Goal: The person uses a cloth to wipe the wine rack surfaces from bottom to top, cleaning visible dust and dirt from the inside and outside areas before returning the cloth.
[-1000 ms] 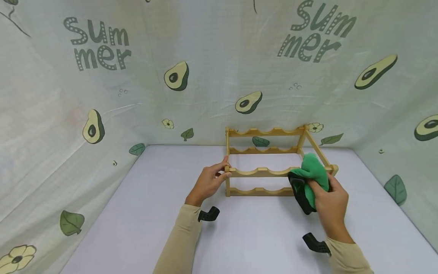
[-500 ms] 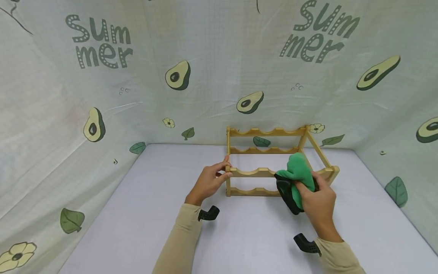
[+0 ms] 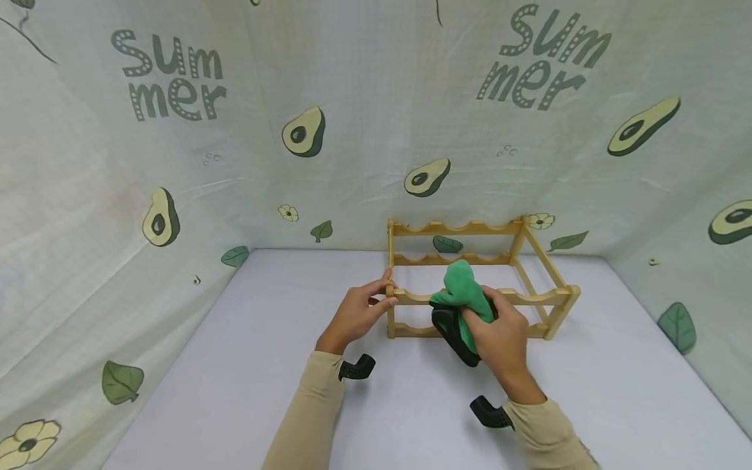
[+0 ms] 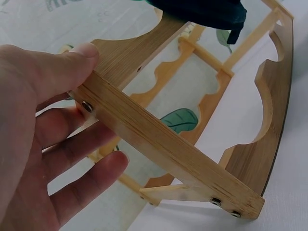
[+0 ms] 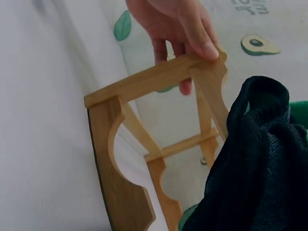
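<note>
A small wooden rack (image 3: 531, 297) with wavy rails stands on the white table (image 3: 235, 365), near the back wall. My left hand (image 3: 357, 312) grips its front left corner post, thumb on top (image 4: 72, 62) and fingers behind the post (image 4: 82, 154). My right hand (image 3: 499, 333) holds a bunched green and black cloth (image 3: 461, 294) against the upper front rail, about the rail's middle. In the right wrist view the dark cloth (image 5: 260, 168) fills the lower right, with the rack (image 5: 144, 134) and the left hand's fingers (image 5: 187, 29) beyond it.
A curtain printed with avocados (image 3: 302, 130) and the word "Summer" encloses the table at the back and both sides. The rack's right end (image 3: 566, 294) lies close to the right curtain. Black wrist mounts (image 3: 355, 369) sit on both beige sleeves.
My right hand has slid the cloth leftward along the upper front rail, from the rack's right end to about its middle. The left hand has kept its grip on the corner.
</note>
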The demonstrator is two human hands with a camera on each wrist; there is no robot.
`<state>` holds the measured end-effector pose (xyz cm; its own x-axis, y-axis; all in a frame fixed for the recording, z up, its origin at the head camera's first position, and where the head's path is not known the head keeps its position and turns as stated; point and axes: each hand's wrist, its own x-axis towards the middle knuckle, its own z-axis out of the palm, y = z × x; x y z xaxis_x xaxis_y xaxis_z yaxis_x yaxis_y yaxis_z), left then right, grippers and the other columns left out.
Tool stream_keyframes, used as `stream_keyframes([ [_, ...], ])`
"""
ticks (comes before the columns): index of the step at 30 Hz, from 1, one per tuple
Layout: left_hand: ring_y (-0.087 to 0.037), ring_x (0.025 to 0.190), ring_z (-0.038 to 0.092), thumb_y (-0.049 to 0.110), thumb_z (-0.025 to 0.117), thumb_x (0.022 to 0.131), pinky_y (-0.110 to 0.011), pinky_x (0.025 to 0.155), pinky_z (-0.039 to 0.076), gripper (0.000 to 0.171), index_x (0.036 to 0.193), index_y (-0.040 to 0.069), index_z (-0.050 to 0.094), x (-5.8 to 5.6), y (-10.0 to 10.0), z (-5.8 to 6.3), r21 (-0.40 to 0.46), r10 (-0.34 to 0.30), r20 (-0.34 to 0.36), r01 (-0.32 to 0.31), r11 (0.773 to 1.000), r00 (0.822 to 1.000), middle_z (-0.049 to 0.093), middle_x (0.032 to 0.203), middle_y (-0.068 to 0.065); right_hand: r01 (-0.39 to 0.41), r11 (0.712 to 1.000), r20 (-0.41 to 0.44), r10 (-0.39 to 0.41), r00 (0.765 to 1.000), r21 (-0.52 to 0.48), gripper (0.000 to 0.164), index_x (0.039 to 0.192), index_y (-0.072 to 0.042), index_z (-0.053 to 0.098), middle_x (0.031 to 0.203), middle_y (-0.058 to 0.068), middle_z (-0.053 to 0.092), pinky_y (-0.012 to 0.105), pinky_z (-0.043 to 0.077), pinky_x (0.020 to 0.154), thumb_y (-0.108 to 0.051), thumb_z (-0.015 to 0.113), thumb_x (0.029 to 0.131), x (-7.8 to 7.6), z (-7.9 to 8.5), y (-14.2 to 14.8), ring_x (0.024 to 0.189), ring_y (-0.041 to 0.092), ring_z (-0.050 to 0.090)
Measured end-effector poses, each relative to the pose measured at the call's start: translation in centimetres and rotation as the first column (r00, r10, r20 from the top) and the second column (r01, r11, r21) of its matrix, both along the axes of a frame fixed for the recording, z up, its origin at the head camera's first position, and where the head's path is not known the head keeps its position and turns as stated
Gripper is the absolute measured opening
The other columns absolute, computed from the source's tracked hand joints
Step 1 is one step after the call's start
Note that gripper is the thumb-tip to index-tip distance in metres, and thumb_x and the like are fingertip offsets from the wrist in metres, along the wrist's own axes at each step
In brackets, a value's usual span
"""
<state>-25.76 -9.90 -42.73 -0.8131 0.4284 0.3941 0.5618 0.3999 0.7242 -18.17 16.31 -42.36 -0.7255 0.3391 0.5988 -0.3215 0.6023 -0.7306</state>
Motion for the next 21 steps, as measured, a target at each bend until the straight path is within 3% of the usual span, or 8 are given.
stream_keyframes([
  [5, -0.009, 0.109, 0.064, 0.032, 0.067, 0.098, -0.032, 0.087, 0.054, 0.028, 0.122, 0.017, 0.069, 0.0, 0.0, 0.3, 0.002, 0.014, 0.027, -0.014, 1.000, 1.000, 0.056, 0.143, 0.006, -0.072, 0.995, -0.079, 0.077, 0.994, 0.064, 0.037, 0.111, -0.002, 0.072, 0.096, 0.011, 0.072, 0.037, 0.051, 0.069, -0.007, 0.084, 0.076, -0.3, 0.2, -1.3, 0.081, 0.021, 0.064],
  [9, -0.007, 0.109, 0.063, 0.034, 0.067, 0.098, -0.031, 0.086, 0.054, 0.031, 0.124, 0.019, 0.069, 0.0, -0.1, 0.3, 0.007, 0.028, 0.046, -0.028, 1.000, 0.999, 0.058, 0.140, 0.007, -0.113, 0.980, -0.140, 0.136, 0.981, 0.163, 0.038, 0.110, 0.000, 0.071, 0.093, 0.013, 0.070, 0.045, 0.055, 0.070, -0.006, 0.084, 0.075, -0.7, 0.5, -2.6, 0.080, 0.024, 0.065],
  [14, -0.010, 0.111, 0.063, 0.033, 0.067, 0.098, -0.032, 0.085, 0.054, 0.027, 0.121, 0.020, 0.070, -0.1, -0.2, 0.1, 0.011, 0.026, 0.034, -0.027, 1.000, 0.999, 0.061, 0.136, 0.006, -0.129, 0.962, -0.141, 0.166, 0.976, 0.242, 0.038, 0.110, 0.003, 0.071, 0.095, 0.016, 0.070, 0.048, 0.057, 0.070, -0.006, 0.083, 0.075, -1.0, 1.0, -4.2, 0.081, 0.028, 0.067],
  [18, -0.014, 0.114, 0.062, 0.025, 0.064, 0.100, -0.036, 0.088, 0.053, 0.030, 0.129, 0.019, 0.067, -0.1, -0.3, 0.2, -0.003, 0.025, 0.048, -0.025, 1.000, 0.999, 0.067, 0.127, 0.003, -0.163, 0.948, -0.131, 0.205, 0.970, 0.272, 0.037, 0.110, 0.003, 0.071, 0.094, 0.015, 0.070, 0.047, 0.057, 0.070, -0.004, 0.082, 0.076, -1.2, 1.0, -5.5, 0.079, 0.027, 0.066],
  [21, -0.018, 0.116, 0.061, 0.015, 0.053, 0.098, -0.039, 0.090, 0.052, 0.041, 0.139, 0.016, 0.061, 0.1, -0.5, 0.3, 0.007, 0.010, 0.079, -0.011, 1.000, 0.997, 0.069, 0.123, -0.002, -0.189, 0.944, -0.123, 0.229, 0.966, 0.271, 0.036, 0.110, 0.003, 0.071, 0.092, 0.015, 0.069, 0.046, 0.056, 0.071, -0.004, 0.081, 0.076, -1.4, 0.8, -6.2, 0.077, 0.026, 0.064],
])
